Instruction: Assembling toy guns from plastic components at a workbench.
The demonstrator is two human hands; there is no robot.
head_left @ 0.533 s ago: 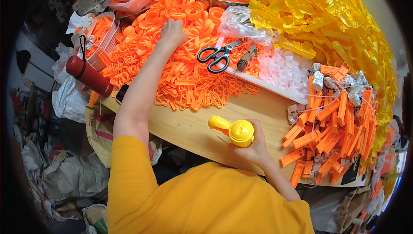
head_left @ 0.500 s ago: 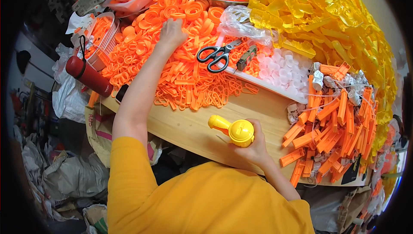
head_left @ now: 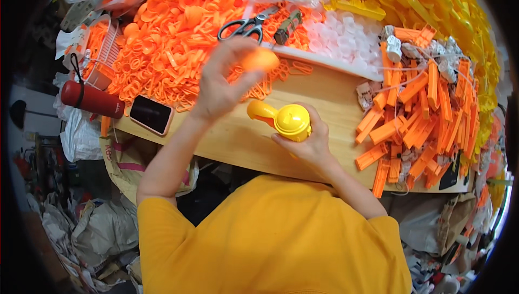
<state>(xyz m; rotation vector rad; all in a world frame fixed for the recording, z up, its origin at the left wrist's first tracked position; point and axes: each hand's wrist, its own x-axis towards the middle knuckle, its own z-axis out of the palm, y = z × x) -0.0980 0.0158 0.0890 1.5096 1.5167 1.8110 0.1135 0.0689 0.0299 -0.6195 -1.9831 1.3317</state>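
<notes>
Raised over the wooden table (head_left: 324, 96), my left hand (head_left: 219, 86) is closed on a round orange plastic piece (head_left: 262, 60), blurred by motion. My right hand (head_left: 315, 143) grips a yellow plastic housing (head_left: 292, 121) with a round top and a stubby arm pointing left. The two pieces are apart, the orange one farther away and a little to the left. Beyond my left hand spreads a heap of orange plastic parts (head_left: 167, 45), among them rings and small links. Black-handled scissors (head_left: 250, 25) lie just past my left fingers.
A phone (head_left: 152, 114) and a red bottle (head_left: 92, 98) lie at the left edge. White translucent caps (head_left: 346, 37) sit in a shallow tray (head_left: 324, 62). On the right, orange strips with wires (head_left: 427, 115) are piled below a yellow parts heap (head_left: 432, 2).
My left hand has come back from the orange heap toward the yellow housing, now with a round orange piece in it. The view has shifted, uncovering the phone.
</notes>
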